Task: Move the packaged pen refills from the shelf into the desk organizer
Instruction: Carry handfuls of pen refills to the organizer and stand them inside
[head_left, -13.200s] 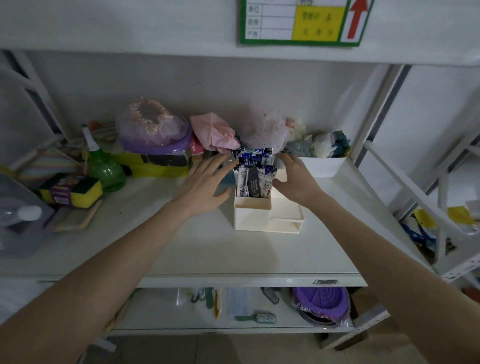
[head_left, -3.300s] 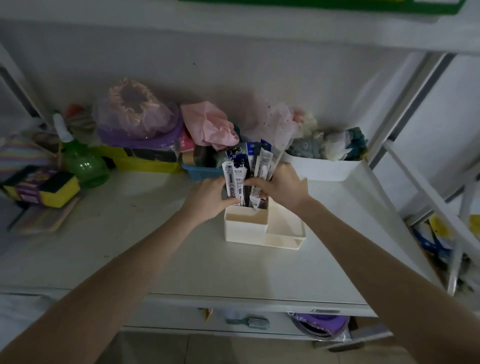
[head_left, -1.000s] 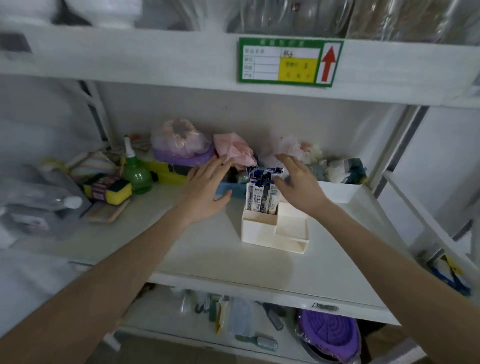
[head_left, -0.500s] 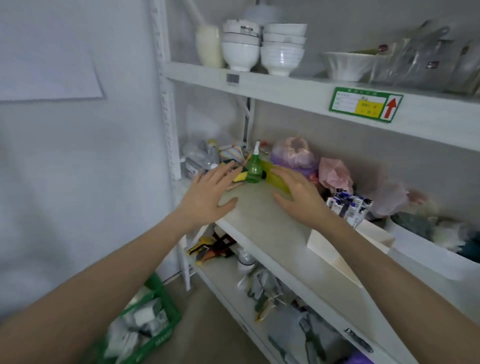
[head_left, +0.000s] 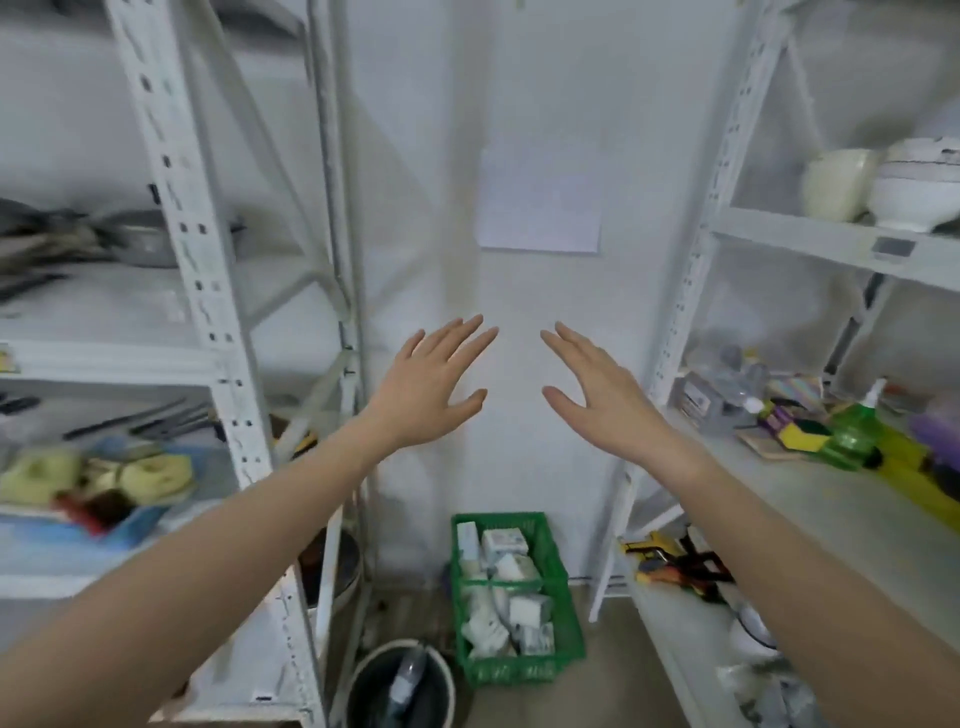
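My left hand (head_left: 428, 387) and my right hand (head_left: 597, 395) are held up side by side in front of a bare white wall, fingers spread, holding nothing. The packaged pen refills and the desk organizer are out of the view. Only the left end of their shelf (head_left: 810, 499) shows at the right edge.
A white metal shelf unit (head_left: 208, 322) stands at the left with pans and food items. On the right shelf sit a green spray bottle (head_left: 857, 431) and sponges. A green crate (head_left: 511, 592) and a dark bucket (head_left: 400, 686) stand on the floor between the units.
The view has swung left, away from the shelf with the organizer, toward the wall between two shelf units. Both hands stay open and raised; the organizer and refills have left the view.
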